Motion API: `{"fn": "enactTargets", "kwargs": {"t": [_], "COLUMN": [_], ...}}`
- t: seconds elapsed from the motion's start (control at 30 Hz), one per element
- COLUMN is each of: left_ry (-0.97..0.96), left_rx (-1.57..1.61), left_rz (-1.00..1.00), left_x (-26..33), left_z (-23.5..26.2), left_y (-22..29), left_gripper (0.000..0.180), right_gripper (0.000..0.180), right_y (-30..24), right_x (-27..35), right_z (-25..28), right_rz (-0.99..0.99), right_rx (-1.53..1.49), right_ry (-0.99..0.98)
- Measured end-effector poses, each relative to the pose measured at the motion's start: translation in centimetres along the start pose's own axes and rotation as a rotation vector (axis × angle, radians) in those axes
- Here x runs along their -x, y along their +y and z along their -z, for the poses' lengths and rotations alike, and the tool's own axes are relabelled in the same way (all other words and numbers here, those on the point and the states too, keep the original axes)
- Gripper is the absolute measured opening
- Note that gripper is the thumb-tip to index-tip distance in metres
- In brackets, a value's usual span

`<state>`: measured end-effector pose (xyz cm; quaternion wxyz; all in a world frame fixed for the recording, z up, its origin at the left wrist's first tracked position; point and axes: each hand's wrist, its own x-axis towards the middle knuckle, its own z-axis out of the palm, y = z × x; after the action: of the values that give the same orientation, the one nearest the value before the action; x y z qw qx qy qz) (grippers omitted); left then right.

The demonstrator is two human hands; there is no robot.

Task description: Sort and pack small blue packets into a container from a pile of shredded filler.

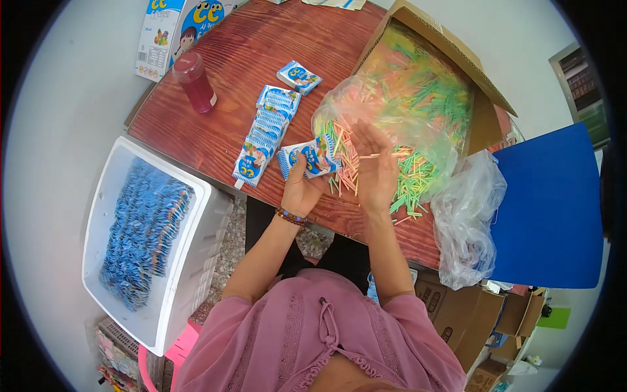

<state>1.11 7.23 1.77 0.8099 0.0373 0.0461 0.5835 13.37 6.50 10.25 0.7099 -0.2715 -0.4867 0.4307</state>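
My left hand (pixel 302 189) grips a blue and white packet (pixel 313 158) near the table's front edge, thumb on its printed face. Beside it, my right hand (pixel 377 173) is raised over loose pastel sticks (pixel 413 179), palm partly turned up and fingers curved. A thin pale orange stick (pixel 369 156) lies across that hand, held at the thumb side. The sticks, green, yellow and pink, spill from a clear plastic bag (pixel 339 104). Left of my left hand lies a long overlapping row of similar packets (pixel 264 134). Another small packet stack (pixel 299 77) sits beyond it.
The clear bag fills an open cardboard box (pixel 493 98). A crumpled plastic bag (pixel 467 222) hangs at the table's right edge beside a blue panel (pixel 548 209). On the left are a white bin (pixel 208 215) of blue packets, a reddish-pink bottle (pixel 196 85) and printed cartons (pixel 157 39).
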Motion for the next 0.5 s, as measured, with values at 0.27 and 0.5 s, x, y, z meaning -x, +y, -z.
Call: {"fn": "enactTargets", "kwargs": {"t": [0.27, 0.5], "left_ry": [0.025, 0.085], "left_rx": [-0.041, -0.026], "left_rz": [-0.023, -0.055], "left_x": [-0.1, 0.2], "left_z": [0.3, 1.6], "left_y": [0.2, 0.7], "left_gripper": [0.042, 0.039], "right_gripper": [0.03, 0.013], "right_y": [-0.3, 1.2], "right_x": [-2.4, -0.9], "right_z": [0.0, 0.0], "right_rz": [-0.39, -0.187], "right_rx": [0.366, 0.597], "right_ry": [0.05, -0.037]}}
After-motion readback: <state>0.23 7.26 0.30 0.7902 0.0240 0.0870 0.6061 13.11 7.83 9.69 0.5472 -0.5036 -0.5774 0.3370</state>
